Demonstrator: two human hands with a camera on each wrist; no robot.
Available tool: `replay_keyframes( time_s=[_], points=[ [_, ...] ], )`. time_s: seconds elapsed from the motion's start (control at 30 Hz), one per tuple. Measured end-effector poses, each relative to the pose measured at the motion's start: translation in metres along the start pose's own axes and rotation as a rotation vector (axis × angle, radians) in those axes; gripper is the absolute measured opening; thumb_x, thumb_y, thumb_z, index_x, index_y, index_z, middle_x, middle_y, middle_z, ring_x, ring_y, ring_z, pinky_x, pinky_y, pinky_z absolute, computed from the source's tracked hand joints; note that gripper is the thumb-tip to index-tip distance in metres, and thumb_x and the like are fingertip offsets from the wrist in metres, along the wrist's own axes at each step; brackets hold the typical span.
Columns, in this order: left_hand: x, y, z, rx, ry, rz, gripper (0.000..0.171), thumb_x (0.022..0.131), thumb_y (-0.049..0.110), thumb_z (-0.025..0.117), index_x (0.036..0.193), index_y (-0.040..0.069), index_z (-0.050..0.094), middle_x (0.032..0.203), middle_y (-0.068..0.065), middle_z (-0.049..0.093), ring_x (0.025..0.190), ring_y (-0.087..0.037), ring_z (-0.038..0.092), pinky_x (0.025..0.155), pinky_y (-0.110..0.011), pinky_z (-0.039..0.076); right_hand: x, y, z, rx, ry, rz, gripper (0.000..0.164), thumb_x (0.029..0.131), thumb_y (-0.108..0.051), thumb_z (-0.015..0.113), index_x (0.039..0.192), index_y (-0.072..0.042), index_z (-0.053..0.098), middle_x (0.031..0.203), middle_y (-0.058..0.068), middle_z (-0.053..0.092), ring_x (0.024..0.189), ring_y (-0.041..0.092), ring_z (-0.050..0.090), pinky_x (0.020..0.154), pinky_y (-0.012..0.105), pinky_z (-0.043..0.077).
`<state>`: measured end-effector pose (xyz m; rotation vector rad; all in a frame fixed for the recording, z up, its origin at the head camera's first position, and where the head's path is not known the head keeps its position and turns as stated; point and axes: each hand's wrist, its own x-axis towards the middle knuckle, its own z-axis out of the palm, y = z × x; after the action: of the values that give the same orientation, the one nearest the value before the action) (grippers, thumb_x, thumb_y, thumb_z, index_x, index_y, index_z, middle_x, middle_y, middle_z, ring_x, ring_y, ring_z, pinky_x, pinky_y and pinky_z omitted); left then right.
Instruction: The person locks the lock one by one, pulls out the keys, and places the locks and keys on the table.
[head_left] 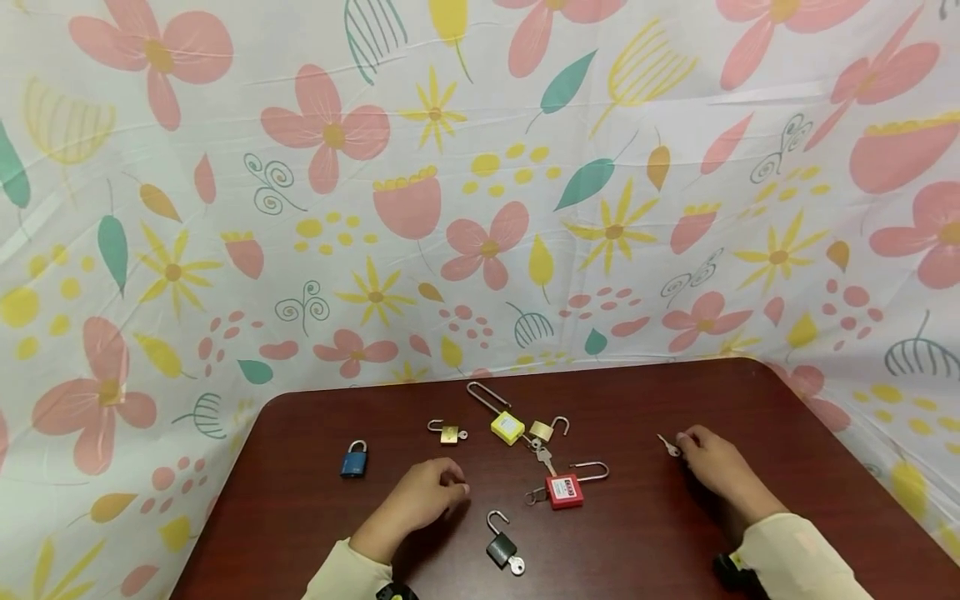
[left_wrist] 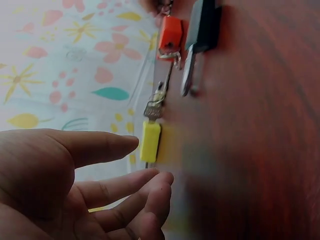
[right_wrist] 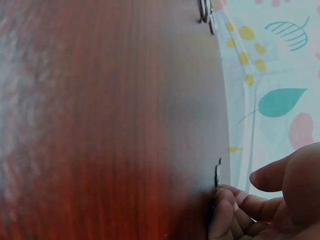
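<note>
My right hand is low over the right part of the table, fingertips at a small metal key. In the right wrist view the fingers touch the key while the thumb stands apart from it. My left hand hovers empty, fingers loosely bent and thumb apart. Nearest it are a black padlock with a key inserted and a small brass padlock, also keyed. Further right lie a red padlock with keys, a yellow long-shackled padlock and another brass padlock, all with raised shackles.
A blue padlock with its shackle down sits at the left of the dark red wooden table. Behind the table's far edge hangs a flower-patterned cloth, which also runs along both sides.
</note>
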<state>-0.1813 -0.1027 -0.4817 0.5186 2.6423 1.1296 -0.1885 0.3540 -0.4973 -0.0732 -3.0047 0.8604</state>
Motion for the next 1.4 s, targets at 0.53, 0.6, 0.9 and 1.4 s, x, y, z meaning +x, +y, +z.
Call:
replay_keyframes(
  time_s=[0.53,0.6,0.9,1.4],
  points=[
    [0.000,0.011,0.031,0.024,0.011,0.090,0.012,0.081,0.019,0.070,0.085,0.013,0.061,0.063,0.009,0.053,0.053,-0.005,0.051,0.052,-0.025,0.042,-0.005,-0.007,-0.004,0.050,-0.047,-0.011,0.044,0.103,-0.036,0.038,0.107,0.005,0.052,0.081,0.012,0.057,0.070,0.023,0.054,0.059,0.038,0.044],
    [0.000,0.013,0.034,0.031,0.018,0.096,0.013,0.080,0.018,0.071,0.084,0.013,0.061,0.061,0.010,0.052,0.053,-0.004,0.049,0.051,-0.024,0.042,-0.005,-0.008,-0.003,0.044,-0.030,-0.016,0.047,0.103,-0.038,0.038,0.108,0.006,0.052,0.091,0.021,0.055,0.080,0.032,0.055,0.065,0.044,0.045],
    [-0.001,0.018,0.041,0.074,0.060,0.126,0.017,0.072,0.015,0.074,0.079,0.014,0.059,0.060,0.010,0.048,0.053,-0.003,0.045,0.050,-0.022,0.038,-0.011,-0.024,0.002,0.024,0.096,-0.044,0.044,0.101,-0.039,0.042,0.107,0.004,0.051,0.108,0.031,0.037,0.092,0.041,0.048,0.073,0.053,0.041],
    [0.001,0.020,0.047,0.215,0.155,0.174,0.019,0.061,0.008,0.071,0.067,0.017,0.056,0.063,0.011,0.044,0.056,-0.002,0.042,0.053,-0.019,0.036,-0.016,-0.071,0.013,0.082,0.227,-0.213,0.022,0.098,-0.025,0.052,0.100,-0.005,0.058,0.105,0.020,0.048,0.083,0.028,0.052,0.072,0.045,0.042]
  ],
)
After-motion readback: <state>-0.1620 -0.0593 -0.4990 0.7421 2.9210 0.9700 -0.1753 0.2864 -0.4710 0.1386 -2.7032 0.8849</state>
